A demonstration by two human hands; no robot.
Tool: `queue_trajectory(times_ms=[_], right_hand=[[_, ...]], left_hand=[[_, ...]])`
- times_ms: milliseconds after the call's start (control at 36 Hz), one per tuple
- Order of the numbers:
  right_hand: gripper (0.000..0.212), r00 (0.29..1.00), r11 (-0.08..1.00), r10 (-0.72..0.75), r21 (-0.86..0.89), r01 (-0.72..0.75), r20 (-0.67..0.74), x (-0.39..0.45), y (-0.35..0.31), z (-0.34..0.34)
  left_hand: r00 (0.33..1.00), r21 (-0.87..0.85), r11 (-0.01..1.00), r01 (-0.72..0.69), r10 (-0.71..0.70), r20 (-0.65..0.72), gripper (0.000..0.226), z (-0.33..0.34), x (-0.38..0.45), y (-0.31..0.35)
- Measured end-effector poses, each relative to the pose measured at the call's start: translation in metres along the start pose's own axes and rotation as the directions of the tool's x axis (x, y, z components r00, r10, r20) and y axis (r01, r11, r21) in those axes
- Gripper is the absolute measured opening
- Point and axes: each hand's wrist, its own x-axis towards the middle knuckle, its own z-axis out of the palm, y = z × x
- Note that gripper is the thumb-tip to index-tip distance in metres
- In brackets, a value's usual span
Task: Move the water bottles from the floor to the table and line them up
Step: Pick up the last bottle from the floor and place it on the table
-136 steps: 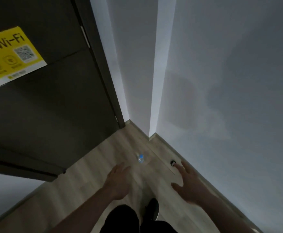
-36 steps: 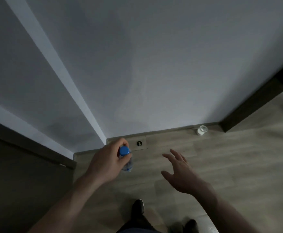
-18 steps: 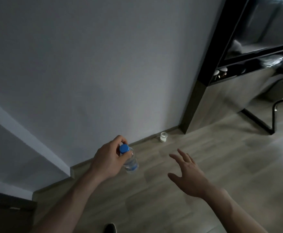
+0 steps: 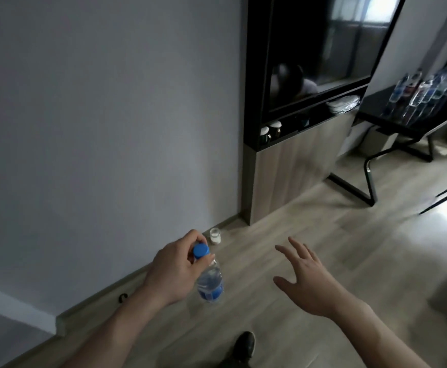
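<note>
Beneath the left hand, pinched at its cap, hangs the water bottle; right hand spread, empty. Best support its base walking to the table.

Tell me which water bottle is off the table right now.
The blue-capped water bottle gripped at its neck by the left hand, above the floor. The other bottles all stand grouped on the dark table far right.

wood floor, small white jar
</note>
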Motion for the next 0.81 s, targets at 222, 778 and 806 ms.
queue_trajectory(times_ms=[222, 778, 806], right_hand=[[0.074, 0.997, 0.997, 0.073, 0.018, -0.072, -0.037, 0.037, 0.082, -0.058], [0.074, 0.959, 0.972, 0.233, 0.079, -0.223, -0.159, 0.174, 0.283, -0.241], [0.073, 0.956, 0.968, 0.245, 0.087, -0.233, -0.162, 0.178, 0.297, -0.250]], left_hand=[[0.999, 0.043, 0.999, -0.012, 0.010, 0.039, 0.022, 0.056, 0.096, 0.049], [0.951, 0.023, 0.963, -0.267, 0.260, 0.164, 0.022, 0.195, 0.396, 0.227], [0.949, 0.014, 0.962, -0.274, 0.268, 0.165, 0.022, 0.203, 0.409, 0.238]])
